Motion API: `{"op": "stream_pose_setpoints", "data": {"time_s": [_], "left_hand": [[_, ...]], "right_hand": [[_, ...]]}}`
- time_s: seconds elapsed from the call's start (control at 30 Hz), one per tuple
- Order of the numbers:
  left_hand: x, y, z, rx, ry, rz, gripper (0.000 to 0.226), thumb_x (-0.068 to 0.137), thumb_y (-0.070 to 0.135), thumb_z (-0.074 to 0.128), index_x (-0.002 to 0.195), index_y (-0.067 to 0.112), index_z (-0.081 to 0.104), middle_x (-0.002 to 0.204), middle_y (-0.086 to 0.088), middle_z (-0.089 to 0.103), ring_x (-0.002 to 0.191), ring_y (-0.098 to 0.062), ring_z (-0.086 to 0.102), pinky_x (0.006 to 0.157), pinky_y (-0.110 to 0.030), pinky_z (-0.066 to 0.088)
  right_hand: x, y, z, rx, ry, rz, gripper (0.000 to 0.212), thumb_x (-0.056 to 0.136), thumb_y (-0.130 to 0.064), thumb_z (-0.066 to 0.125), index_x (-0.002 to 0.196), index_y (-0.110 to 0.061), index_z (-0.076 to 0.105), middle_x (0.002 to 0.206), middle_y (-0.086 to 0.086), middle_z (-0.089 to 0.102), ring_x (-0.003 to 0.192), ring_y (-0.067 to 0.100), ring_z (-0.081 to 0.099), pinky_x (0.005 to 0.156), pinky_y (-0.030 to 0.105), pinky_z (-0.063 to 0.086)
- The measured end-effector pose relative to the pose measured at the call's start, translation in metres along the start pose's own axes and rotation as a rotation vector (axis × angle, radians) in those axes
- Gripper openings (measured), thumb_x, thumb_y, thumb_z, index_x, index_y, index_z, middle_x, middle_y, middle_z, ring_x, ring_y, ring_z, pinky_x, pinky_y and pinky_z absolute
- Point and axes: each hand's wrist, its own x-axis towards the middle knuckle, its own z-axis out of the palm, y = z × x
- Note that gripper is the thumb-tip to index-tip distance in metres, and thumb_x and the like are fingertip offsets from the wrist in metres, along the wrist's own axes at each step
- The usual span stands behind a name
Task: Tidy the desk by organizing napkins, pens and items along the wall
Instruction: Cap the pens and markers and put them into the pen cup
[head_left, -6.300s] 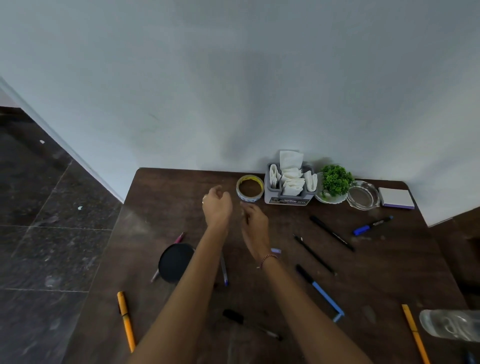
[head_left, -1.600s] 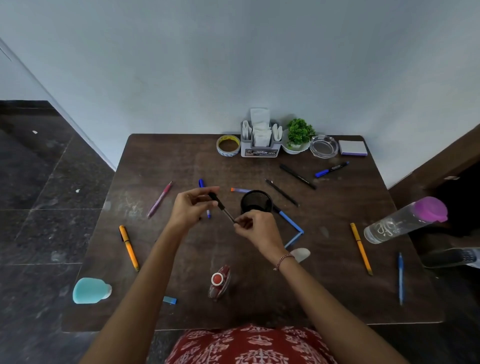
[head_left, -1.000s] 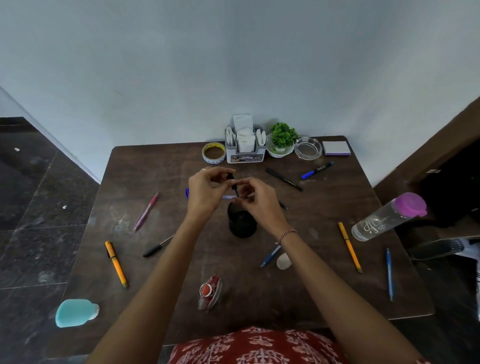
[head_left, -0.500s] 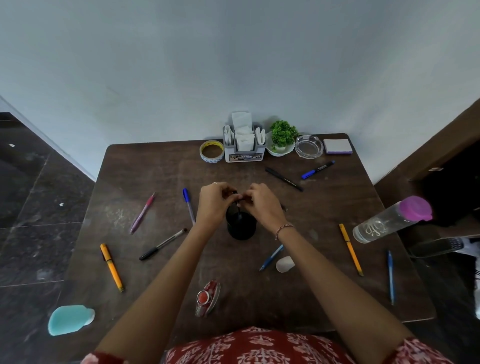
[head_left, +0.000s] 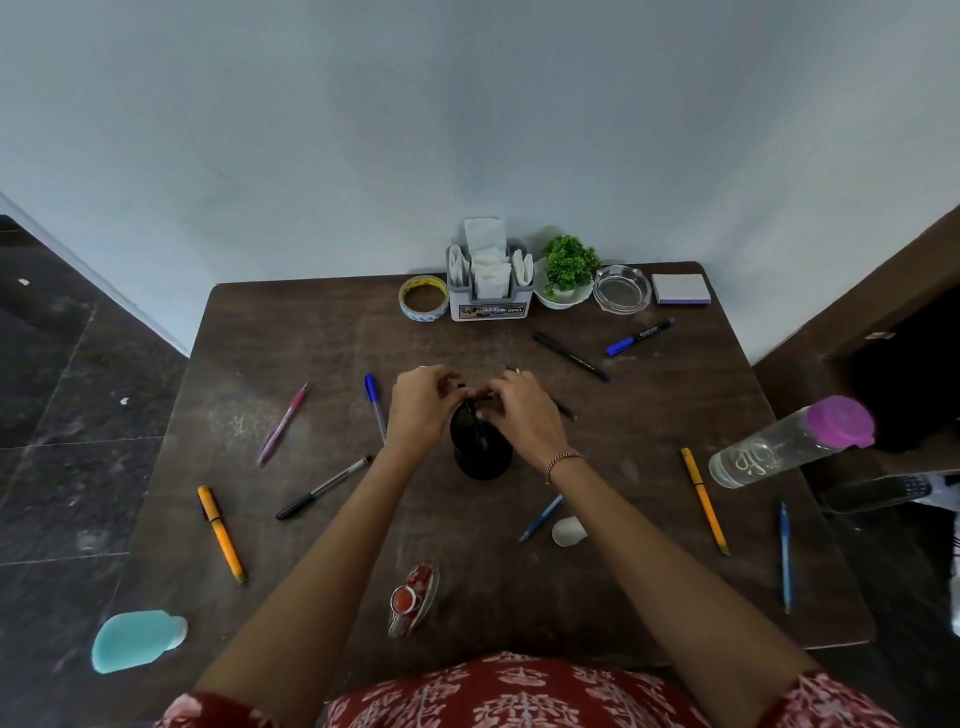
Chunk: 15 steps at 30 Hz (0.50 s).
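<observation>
Since about a second and a half ago, both hands have lowered the black pen (head_left: 475, 422) into the black cup (head_left: 482, 457) at the centre of the counter (head_left: 311, 353), where it stands tilted. Left hand (head_left: 422, 402): fingers pinch the pen's top. Right hand (head_left: 525, 418): fingers curl at the cup's rim; grip undetermined. Napkin holder (head_left: 491, 299) stands at the wall, between tape roll (head_left: 423, 299) and potted plant (head_left: 566, 270).

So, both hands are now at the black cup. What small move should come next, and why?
Probably release the black pen so it drops into the black cup. Its lower end is already inside the opening, while the left hand and right hand seem to pinch its upper end.
</observation>
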Motion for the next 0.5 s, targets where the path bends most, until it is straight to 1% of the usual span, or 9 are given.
{"op": "stream_pose_setpoints", "data": {"time_s": [0.07,0.1,0.17,0.23,0.3,0.37,0.43,0.5], "left_hand": [[-0.002,0.002,-0.002,-0.008,0.046,-0.007,0.036,0.079,0.027,0.074,0.108,0.008,0.069,0.09,-0.008,0.072,0.08,-0.015,0.064,0.075,-0.027,0.051],[-0.005,0.004,-0.003,-0.008,0.075,-0.01,0.035,0.079,0.028,0.074,0.109,0.008,0.069,0.09,-0.007,0.072,0.079,-0.014,0.063,0.073,-0.025,0.049],[-0.012,0.01,-0.007,0.015,0.125,-0.013,0.028,0.082,0.027,0.072,0.104,0.01,0.07,0.088,-0.004,0.07,0.075,-0.01,0.059,0.069,-0.022,0.043],[-0.02,0.017,-0.009,0.05,0.14,-0.019,0.016,0.084,0.025,0.069,0.094,0.013,0.07,0.086,-0.001,0.068,0.078,-0.013,0.061,0.067,-0.023,0.043],[-0.031,0.027,-0.008,0.102,0.103,-0.022,0.012,0.086,0.024,0.065,0.091,0.014,0.069,0.088,-0.001,0.067,0.083,-0.017,0.061,0.069,-0.03,0.048],[-0.045,0.038,-0.004,0.147,0.036,-0.003,0.011,0.087,0.023,0.064,0.093,0.016,0.069,0.092,-0.001,0.067,0.084,-0.017,0.061,0.072,-0.03,0.05],[-0.06,0.045,0.006,0.172,-0.03,0.017,0.012,0.088,0.023,0.063,0.096,0.018,0.069,0.096,0.0,0.067,0.089,-0.016,0.062,0.073,-0.028,0.049],[-0.071,0.048,0.022,0.203,-0.106,0.022,0.014,0.089,0.024,0.061,0.1,0.018,0.069,0.101,0.0,0.067,0.094,-0.018,0.062,0.077,-0.031,0.05]], "right_hand": [[-0.001,0.003,-0.002,0.028,0.025,0.011,0.022,0.085,-0.026,0.065,0.105,-0.017,0.064,0.103,-0.001,0.059,0.102,0.017,0.048,0.074,0.026,0.042],[-0.002,0.005,-0.003,0.046,0.043,0.018,0.021,0.085,-0.026,0.065,0.105,-0.019,0.065,0.101,-0.003,0.059,0.101,0.015,0.048,0.072,0.024,0.04],[-0.006,0.011,-0.008,0.08,0.083,0.024,0.02,0.084,-0.027,0.066,0.103,-0.021,0.066,0.097,-0.005,0.058,0.098,0.012,0.047,0.07,0.02,0.035],[-0.012,0.02,-0.015,0.1,0.093,0.003,0.018,0.084,-0.028,0.066,0.101,-0.021,0.068,0.091,-0.008,0.053,0.091,0.009,0.042,0.069,0.018,0.029],[-0.02,0.035,-0.02,0.07,0.061,-0.058,0.015,0.085,-0.029,0.065,0.098,-0.022,0.069,0.084,-0.011,0.046,0.086,0.008,0.039,0.068,0.016,0.025],[-0.029,0.051,-0.025,-0.005,0.0,-0.124,0.016,0.086,-0.033,0.063,0.097,-0.023,0.069,0.082,-0.011,0.043,0.084,0.009,0.039,0.066,0.018,0.027],[-0.038,0.064,-0.027,-0.077,-0.086,-0.169,0.019,0.086,-0.036,0.062,0.098,-0.023,0.069,0.084,-0.01,0.044,0.085,0.007,0.037,0.065,0.02,0.031],[-0.049,0.074,-0.029,-0.142,-0.182,-0.208,0.019,0.087,-0.034,0.061,0.102,-0.026,0.069,0.088,-0.009,0.046,0.089,0.008,0.039,0.066,0.019,0.032]]}}
